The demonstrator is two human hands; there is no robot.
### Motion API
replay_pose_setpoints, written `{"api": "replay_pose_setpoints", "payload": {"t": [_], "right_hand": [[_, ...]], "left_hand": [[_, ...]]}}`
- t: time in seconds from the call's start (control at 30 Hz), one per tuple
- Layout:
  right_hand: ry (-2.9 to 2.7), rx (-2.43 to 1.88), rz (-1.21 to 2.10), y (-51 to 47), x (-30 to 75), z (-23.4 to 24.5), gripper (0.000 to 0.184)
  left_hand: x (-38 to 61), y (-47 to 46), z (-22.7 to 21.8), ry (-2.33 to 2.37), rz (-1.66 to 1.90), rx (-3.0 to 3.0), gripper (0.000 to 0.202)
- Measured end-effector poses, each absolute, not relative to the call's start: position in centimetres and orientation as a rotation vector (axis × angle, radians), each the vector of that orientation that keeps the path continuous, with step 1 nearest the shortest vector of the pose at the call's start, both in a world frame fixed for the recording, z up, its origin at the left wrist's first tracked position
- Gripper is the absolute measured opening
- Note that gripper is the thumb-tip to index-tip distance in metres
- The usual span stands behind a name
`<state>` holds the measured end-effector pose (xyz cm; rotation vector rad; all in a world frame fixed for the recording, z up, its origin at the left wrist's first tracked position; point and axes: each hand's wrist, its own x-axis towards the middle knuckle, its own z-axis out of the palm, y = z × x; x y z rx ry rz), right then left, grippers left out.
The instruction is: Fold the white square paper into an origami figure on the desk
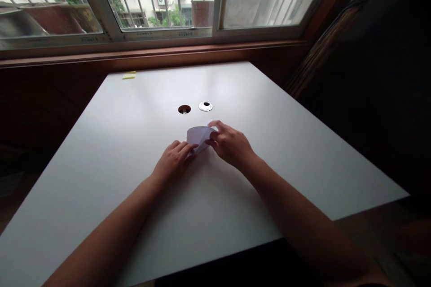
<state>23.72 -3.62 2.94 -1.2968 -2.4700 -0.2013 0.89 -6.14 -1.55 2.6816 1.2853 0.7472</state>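
Observation:
A pale, folded sheet of paper [198, 134] is held between my two hands over the middle of the white table [161, 233]. My left hand [174, 158] grips its lower left part, with the fingers curled over the edge and the palm side low to the tabletop. On the right side, my right hand [232, 142] pinches the paper between thumb and fingers, its index finger bent over the upper corner. The paper's top edge is curved and its middle shows a crease. Parts of its lower edge are hidden behind my fingers.
Beyond the paper, the table has a round cable hole [184, 109], and a white round cover [205, 106] lies beside it. Yellow sticky notes [129, 75] lie at the far left edge. A barred window [161, 0] rises behind the table.

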Motion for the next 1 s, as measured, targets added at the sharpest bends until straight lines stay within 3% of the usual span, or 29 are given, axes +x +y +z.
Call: {"api": "replay_pose_setpoints", "payload": {"t": [0.57, 0.67, 0.8, 1.0], "right_hand": [[-2.458, -1.332, -0.144, -3.5, 23.7, 2.6, 0.024], [-2.465, -1.322, -0.149, -3.6, 23.7, 2.8, 0.025], [-2.475, -1.315, -0.165, -3.8, 23.7, 3.0, 0.025], [-2.481, -1.294, -0.18, -3.8, 23.5, 3.1, 0.028]], "left_hand": [[0.5, -6.2, -1.9, 1.443, 0.882, 2.627, 0.022], [0.4, -6.2, -2.1, 1.494, 0.981, 2.537, 0.033], [0.4, -6.1, -2.5, 1.517, 1.032, 2.441, 0.066], [0.5, -5.9, -2.7, 1.537, 0.823, 2.601, 0.066]]}}
